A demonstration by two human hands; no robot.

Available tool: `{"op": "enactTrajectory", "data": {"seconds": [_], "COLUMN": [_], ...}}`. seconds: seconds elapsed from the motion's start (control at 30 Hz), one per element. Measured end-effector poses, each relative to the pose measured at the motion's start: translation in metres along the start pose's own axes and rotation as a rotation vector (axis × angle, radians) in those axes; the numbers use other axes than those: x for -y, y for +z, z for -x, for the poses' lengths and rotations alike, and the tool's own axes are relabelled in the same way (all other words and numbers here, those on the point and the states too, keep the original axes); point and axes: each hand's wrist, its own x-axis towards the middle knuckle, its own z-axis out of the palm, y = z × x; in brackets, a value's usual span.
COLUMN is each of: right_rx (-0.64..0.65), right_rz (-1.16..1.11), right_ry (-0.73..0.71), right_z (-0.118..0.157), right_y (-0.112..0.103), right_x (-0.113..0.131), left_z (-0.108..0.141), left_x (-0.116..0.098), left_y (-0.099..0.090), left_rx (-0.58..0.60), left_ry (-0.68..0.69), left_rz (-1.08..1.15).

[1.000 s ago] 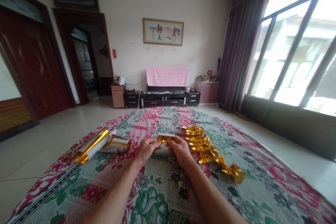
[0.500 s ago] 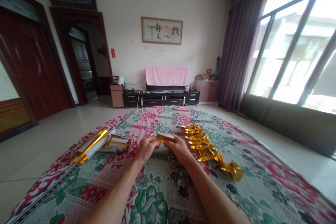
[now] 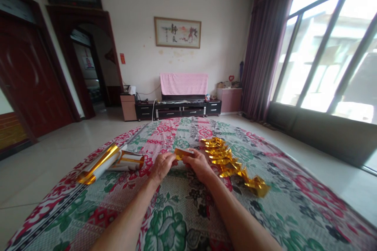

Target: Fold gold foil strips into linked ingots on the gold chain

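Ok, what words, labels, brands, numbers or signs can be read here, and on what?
Calligraphy picture: probably "靜", large; its other characters are too blurred to read.
Red slip: too small to read.
Held gold paper, gold pieces: no lettering visible.

Cloth point(image 3: 182, 208): across near centre. On it, left side: two rolls point(image 3: 101, 162), side by side, left of left hand point(image 3: 163, 164). Strip point(image 3: 182, 153): centre, above cloth, between left hand and right hand point(image 3: 198, 165), held by both. Foils point(image 3: 220, 157): on cloth, right of right hand, row running far to near, near end farther right. Beyond cloth: stand point(image 3: 166, 114) at far wall point(image 3: 132, 15); TV point(image 3: 171, 97) on stand, towel point(image 3: 184, 83) over TV. Picture point(image 3: 177, 32): on far wall, above TV. Curtain point(image 3: 259, 47): right of stand; window point(image 3: 318, 55) right of curtain. Door point(image 3: 29, 74): far left.
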Motion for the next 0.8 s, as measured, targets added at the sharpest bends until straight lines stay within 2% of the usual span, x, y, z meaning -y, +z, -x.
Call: {"op": "enactTrajectory", "data": {"seconds": [0.2, 0.4, 0.6, 0.8], "right_rx": [0.031, 0.057, 0.059, 0.094], "right_rz": [-0.001, -0.003, -0.015, -0.01], "right_ry": [-0.027, -0.02, -0.006, -0.032], "right_z": [0.0018, 0.003, 0.0012, 0.0027], "right_y": [0.0001, 0.0001, -0.001, -0.0011], "right_x": [0.0026, 0.0041, 0.0019, 0.0042], "left_z": [0.0011, -0.0014, -0.0003, -0.004], "left_x": [0.0002, 0.0032, 0.0034, 0.007], "left_y": [-0.0012, -0.0014, -0.0024, -0.0017], "left_rx": [0.047, 0.112, 0.145, 0.126], "left_ry": [0.127, 0.119, 0.045, 0.078], "left_rz": [-0.143, -0.066, 0.041, -0.018]}}
